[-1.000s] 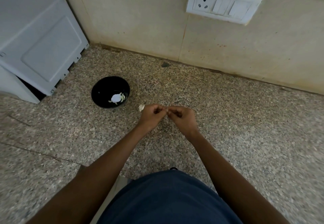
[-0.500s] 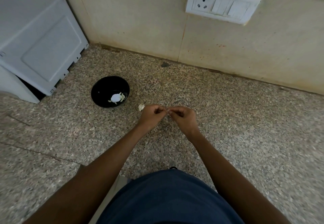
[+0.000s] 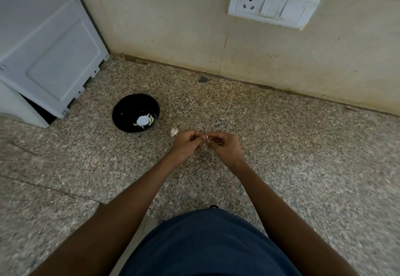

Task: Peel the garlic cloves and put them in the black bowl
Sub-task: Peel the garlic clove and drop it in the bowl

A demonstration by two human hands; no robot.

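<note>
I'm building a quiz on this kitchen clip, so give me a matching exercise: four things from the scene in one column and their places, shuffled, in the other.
Things:
1. black bowl
2. socket and switch plate
3. garlic clove
4. loose piece of garlic

Places:
A. pinched between the fingertips of the left hand and right hand
B. on the wall, upper right
C. on the speckled counter, left of the hands
D. on the counter between the bowl and the left hand

Pairs: 1-C, 2-B, 3-A, 4-D
</note>
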